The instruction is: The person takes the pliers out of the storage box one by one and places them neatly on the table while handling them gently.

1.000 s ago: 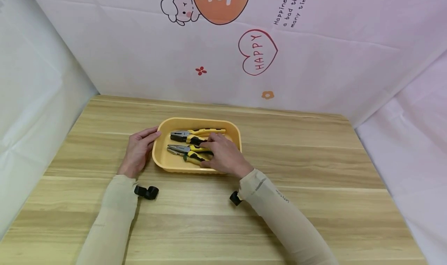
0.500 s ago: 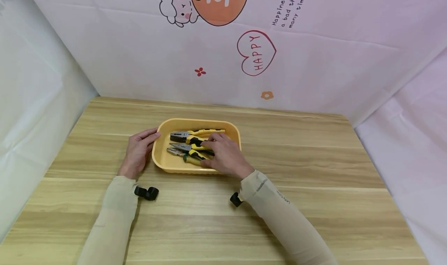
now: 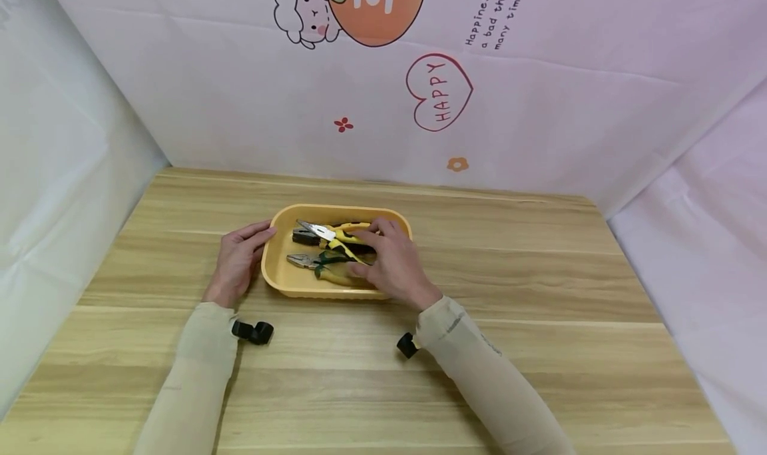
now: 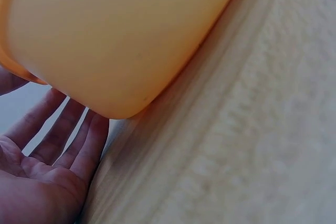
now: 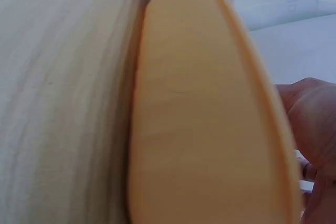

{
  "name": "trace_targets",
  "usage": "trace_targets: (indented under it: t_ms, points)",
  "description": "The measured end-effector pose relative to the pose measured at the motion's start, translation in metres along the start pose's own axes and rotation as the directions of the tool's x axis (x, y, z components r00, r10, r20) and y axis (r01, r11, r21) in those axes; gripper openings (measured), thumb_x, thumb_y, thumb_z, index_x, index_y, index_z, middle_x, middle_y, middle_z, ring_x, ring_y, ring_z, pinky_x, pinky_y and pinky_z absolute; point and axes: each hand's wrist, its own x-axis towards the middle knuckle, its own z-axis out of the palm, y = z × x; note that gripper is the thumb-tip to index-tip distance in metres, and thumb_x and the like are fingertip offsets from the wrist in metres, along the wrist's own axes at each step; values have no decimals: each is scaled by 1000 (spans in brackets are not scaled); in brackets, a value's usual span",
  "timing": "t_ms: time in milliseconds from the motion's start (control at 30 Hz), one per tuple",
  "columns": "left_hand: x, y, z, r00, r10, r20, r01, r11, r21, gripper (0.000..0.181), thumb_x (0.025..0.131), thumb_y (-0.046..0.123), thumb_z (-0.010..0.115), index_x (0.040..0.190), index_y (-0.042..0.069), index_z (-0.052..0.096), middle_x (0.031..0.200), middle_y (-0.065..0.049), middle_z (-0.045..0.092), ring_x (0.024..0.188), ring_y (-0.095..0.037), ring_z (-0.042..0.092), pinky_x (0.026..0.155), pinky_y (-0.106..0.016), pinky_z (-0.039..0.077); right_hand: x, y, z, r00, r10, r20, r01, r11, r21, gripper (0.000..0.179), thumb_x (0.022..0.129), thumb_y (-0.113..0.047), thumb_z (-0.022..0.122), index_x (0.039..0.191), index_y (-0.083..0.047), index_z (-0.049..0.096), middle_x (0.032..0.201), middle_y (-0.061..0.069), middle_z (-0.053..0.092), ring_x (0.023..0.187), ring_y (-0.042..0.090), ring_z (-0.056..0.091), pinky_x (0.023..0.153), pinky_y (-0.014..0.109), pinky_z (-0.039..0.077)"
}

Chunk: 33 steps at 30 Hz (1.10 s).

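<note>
My left hand [image 3: 236, 258] holds the left end of a yellow plastic bin [image 3: 335, 294], thumb over the rim and fingers along the outer wall. In the left wrist view, those fingers [image 4: 86, 145] touch the bin's wall [image 4: 126, 40]. Inside the bin, my right hand [image 3: 395, 262] grips the yellow-and-black handles of long-nose pliers [image 3: 323, 232], their tips pointing left and tilted toward the back. Beneath them are combination pliers [image 3: 305, 240] with black and yellow parts. Nearer the front wall lie green-and-yellow pliers [image 3: 303, 260]. Fingers hide some handles; the right wrist view shows mostly bin wall [image 5: 205, 108].
The bin stands on a wood-grain table [image 3: 509, 275], toward its back edge. Behind it rises a white printed cloth [image 3: 269, 108], with more white cloth at both sides. A black wrist camera [image 3: 260, 333] sits by each sleeve.
The long-nose pliers have lifted off the green-and-yellow pliers and swung toward the back of the bin, over the combination pliers, in my right hand. My left hand stays put.
</note>
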Motion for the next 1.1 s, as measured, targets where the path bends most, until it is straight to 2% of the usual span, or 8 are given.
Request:
trace_targets:
  t_ms: [167,400,633,733,933,1100]
  points:
    - [0,0,0,1000,3,-2,-3,999,34,48,98,8,69,136,-16,54,105,2,74,96,-10,72,85,-22,58,-3,0,-13,997,38,-68,-34,998,49,58,82,-31,88,132,-8,69,110,5,57,97,23,49,68,35,45]
    - [0,0,0,1000,7,-5,-7,999,41,50,98,8,69,137,-18,51,106,1,74,97,-11,72,86,-22,58,-10,6,-37,976,182,-122,-166,977,131,57,83,-32,87,132,-10,70,110,13,59,90,27,51,66,36,41]
    - [-1,0,1,1000,7,-3,-7,1000,18,46,97,7,69,135,-15,56,105,0,74,98,-12,72,87,-23,57,-23,19,-53,938,304,-168,-271,943,193,57,83,-35,87,130,-8,70,104,8,57,84,27,50,65,36,40]
    - [-1,0,1,1000,5,-7,-5,1000,19,45,97,7,70,135,-15,56,106,-1,74,98,-12,72,87,-23,57,-27,24,-57,919,350,-181,-315,929,197,59,82,-36,87,131,-9,70,104,9,57,85,26,52,66,36,43]
    - [-1,0,1,1000,-2,-11,3,1000,17,47,97,7,70,136,-15,55,106,-1,74,98,-12,72,87,-23,57,-35,34,-61,876,448,-178,-417,890,185,62,83,-38,86,134,-7,68,110,11,59,91,28,60,72,38,49]
    - [-2,1,2,1000,-5,-13,5,1000,25,50,97,8,70,137,-16,53,108,-1,74,98,-12,72,87,-23,57,-41,45,-60,837,518,-174,-489,853,183,64,84,-39,85,135,-6,66,110,13,59,90,29,60,69,36,47]
